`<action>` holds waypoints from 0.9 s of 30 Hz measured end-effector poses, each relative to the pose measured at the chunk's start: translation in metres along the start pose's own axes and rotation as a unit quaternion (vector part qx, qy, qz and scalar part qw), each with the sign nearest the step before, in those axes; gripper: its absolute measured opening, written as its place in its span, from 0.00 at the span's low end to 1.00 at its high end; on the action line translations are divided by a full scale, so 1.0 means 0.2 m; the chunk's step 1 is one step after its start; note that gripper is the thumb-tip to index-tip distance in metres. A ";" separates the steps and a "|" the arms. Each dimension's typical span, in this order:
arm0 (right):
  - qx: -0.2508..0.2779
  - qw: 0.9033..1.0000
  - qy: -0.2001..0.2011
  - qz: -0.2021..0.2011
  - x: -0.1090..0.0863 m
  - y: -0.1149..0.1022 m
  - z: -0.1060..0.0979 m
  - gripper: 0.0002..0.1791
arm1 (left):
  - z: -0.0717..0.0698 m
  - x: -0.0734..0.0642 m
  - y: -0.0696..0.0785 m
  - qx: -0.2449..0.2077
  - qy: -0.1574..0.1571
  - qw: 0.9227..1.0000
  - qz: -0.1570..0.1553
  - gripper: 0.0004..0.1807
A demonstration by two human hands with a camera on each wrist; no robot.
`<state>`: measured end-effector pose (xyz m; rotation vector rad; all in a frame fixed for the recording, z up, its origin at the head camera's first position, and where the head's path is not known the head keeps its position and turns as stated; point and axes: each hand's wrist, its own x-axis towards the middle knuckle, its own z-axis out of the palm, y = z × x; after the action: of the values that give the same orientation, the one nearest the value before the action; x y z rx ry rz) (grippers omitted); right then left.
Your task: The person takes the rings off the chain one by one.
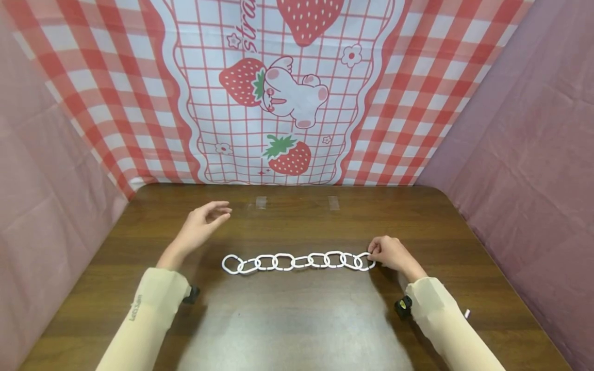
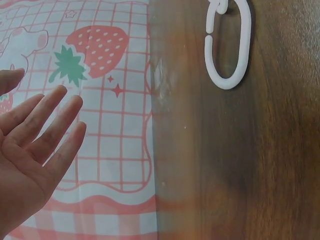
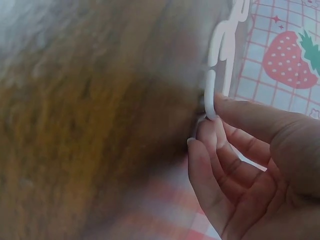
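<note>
The right hand (image 1: 390, 252) pinches the end link (image 3: 210, 92) of a white plastic chain (image 1: 301, 266), thumb against one side of it and fingertips against the other. From that grip the chain runs leftward in a nearly straight row over the brown tabletop (image 1: 297, 319), its links threaded through one another, out to a free link (image 2: 244, 50) at the far end with a small gap in its rim. Whether the pinched link is slightly raised or lies flat under the fingers, I cannot tell. The left hand (image 1: 204, 221) is well apart from the grip, past the free end and farther from the person; its fingers are apart, the palm holds nothing, and it touches no link. Two clear tape pieces (image 1: 333, 203) are beyond the grip, near the back edge of the table, and a small white piece (image 1: 467, 313) is to its right and nearer the person. The step in hand looks like setting or adjusting the chain's right end. The next move, I judge, calls for a light pinch there, either eased off gently or moved without dragging the row crooked.
</note>
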<state>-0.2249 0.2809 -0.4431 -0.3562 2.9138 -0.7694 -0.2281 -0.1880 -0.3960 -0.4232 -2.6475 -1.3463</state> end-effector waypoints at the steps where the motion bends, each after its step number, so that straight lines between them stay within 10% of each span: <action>1: 0.002 1.000 0.001 0.002 0.00 0.00 0.00 0.04 | 0.00 0.00 0.01 -0.001 -0.002 1.000 0.002 0.19; 27: -0.034 0.996 0.075 -0.047 -0.05 -0.29 -0.09 0.02 | 0.15 -0.03 0.17 -0.013 -0.069 0.997 0.030 0.17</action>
<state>-0.2064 0.2422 -0.3979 -0.4631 3.0896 -0.7412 -0.2115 -0.1462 -0.3885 -0.6141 -2.7046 -1.3817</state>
